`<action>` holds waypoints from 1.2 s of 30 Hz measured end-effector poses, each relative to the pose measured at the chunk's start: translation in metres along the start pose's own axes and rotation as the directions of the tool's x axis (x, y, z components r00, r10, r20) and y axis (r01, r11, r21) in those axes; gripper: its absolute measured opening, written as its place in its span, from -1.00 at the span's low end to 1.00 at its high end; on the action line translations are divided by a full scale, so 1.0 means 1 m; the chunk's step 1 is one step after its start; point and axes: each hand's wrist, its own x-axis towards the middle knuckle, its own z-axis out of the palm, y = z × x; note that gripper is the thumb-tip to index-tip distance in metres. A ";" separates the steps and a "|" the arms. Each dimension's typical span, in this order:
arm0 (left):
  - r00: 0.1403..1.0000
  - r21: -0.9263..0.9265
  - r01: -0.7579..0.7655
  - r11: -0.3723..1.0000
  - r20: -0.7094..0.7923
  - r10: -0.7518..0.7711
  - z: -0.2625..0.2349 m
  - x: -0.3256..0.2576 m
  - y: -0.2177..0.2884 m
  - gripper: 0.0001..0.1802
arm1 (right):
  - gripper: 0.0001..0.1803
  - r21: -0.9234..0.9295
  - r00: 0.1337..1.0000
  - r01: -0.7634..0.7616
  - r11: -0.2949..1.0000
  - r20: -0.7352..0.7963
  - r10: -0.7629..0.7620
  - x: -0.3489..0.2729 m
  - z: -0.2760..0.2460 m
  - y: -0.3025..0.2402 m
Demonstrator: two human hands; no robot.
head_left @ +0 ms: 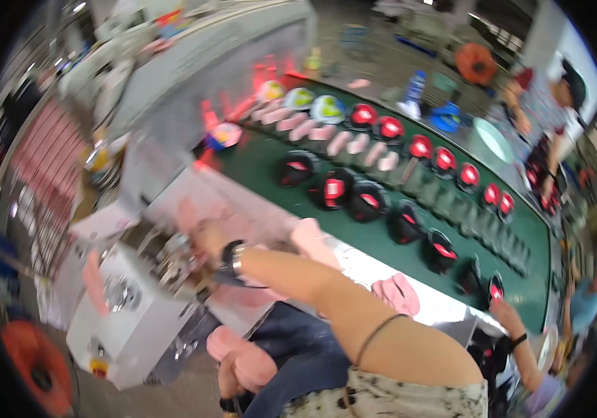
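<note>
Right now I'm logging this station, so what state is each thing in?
Right hand: stretched out to the white machine, blurred, grip unclear.
Left hand: low, against a pink shoe form.
Conveyor belt: loaded with black shoes.
Pink shoe forms: lying on the bench edge.

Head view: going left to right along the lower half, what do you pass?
Orange fan → white machine → hand at the machine → pink insoles on the bench edge → a co-worker's hand.
</note>
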 end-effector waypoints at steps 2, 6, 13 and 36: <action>0.994 -0.165 -0.109 0.980 0.003 0.111 0.045 -0.005 0.013 -0.50 | -0.74 0.374 0.845 -0.374 0.849 -0.240 0.478 0.025 0.012 0.006; 0.957 -0.246 -0.280 0.928 0.002 0.289 0.075 -0.007 0.016 -0.55 | -0.67 -0.223 0.974 0.150 0.963 -0.134 -0.183 0.031 -0.068 0.064; 0.938 -0.118 -0.288 0.950 0.167 0.305 0.080 0.023 0.015 -0.61 | -0.64 -0.168 0.673 -0.473 0.865 -0.702 0.231 -0.113 -0.292 0.315; 0.855 0.279 -0.491 0.825 -0.027 0.518 0.073 0.030 0.012 -0.76 | -0.70 0.586 0.987 0.031 0.810 0.108 -0.115 -0.237 -0.094 -0.020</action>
